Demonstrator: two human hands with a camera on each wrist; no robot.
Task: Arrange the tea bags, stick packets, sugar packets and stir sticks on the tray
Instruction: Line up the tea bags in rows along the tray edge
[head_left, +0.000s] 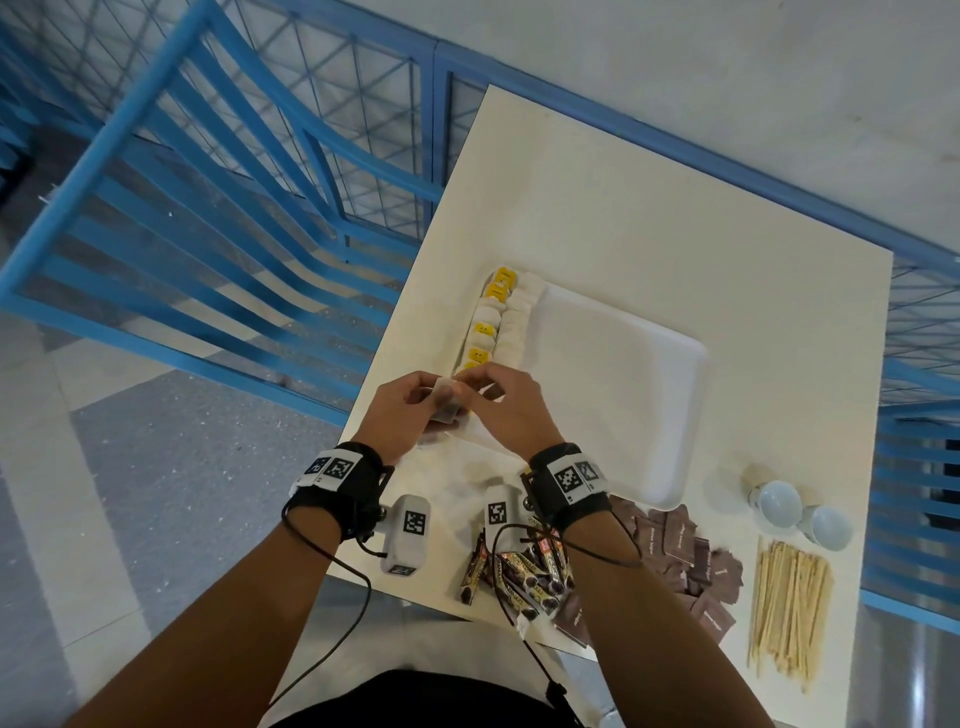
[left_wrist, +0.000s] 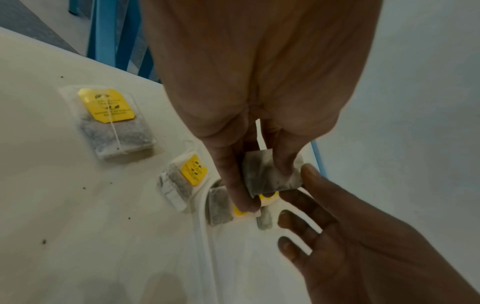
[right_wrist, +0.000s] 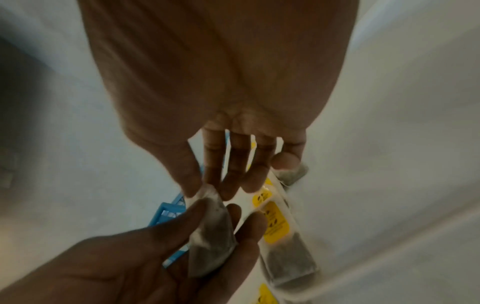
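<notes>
My left hand (head_left: 434, 402) and right hand (head_left: 475, 387) meet over the near-left corner of the white tray (head_left: 639, 415). Together they hold one tea bag (left_wrist: 270, 174). The left thumb and fingers pinch its body, and the right thumb and forefinger pinch its top corner (right_wrist: 205, 192). A row of tea bags with yellow tags (head_left: 491, 322) lies along the tray's left side. Two more tea bags (left_wrist: 114, 123) lie on the table beside the tray rim. Stick packets (head_left: 519, 571), brown sugar packets (head_left: 685, 551) and wooden stir sticks (head_left: 789, 597) lie in heaps near the table's front edge.
Two pale upturned cups (head_left: 779, 501) stand right of the tray, beyond the stir sticks. The white table (head_left: 623, 208) ends just left of my left hand. Blue metal railings (head_left: 208, 182) run along the left and far sides.
</notes>
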